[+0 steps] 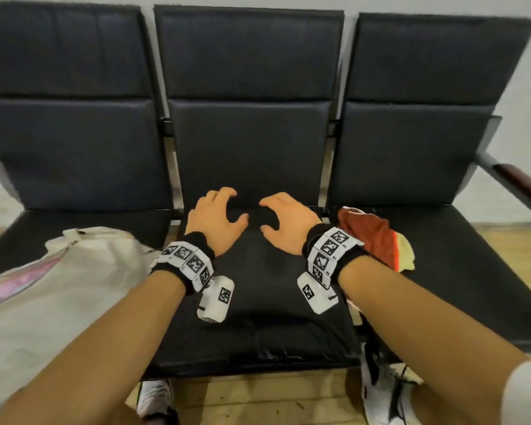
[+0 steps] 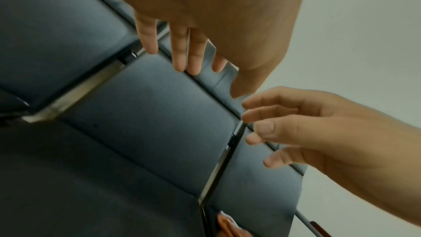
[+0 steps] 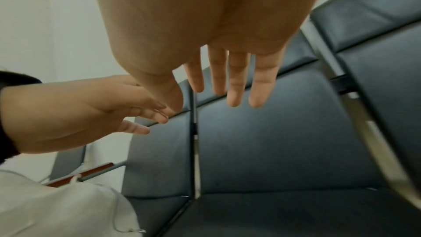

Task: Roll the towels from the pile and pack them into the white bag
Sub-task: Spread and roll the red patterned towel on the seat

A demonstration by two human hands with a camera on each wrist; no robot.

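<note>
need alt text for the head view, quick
Two empty hands, left hand and right hand, hover with fingers spread over the middle black seat. A white bag lies on the left seat, a pile of towels on the right.

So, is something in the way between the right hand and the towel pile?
Nothing visible. The right hand hovers over the middle seat, and the towel pile lies beside it on the next seat.

Even indoor light, soft blur, warped edges
</note>
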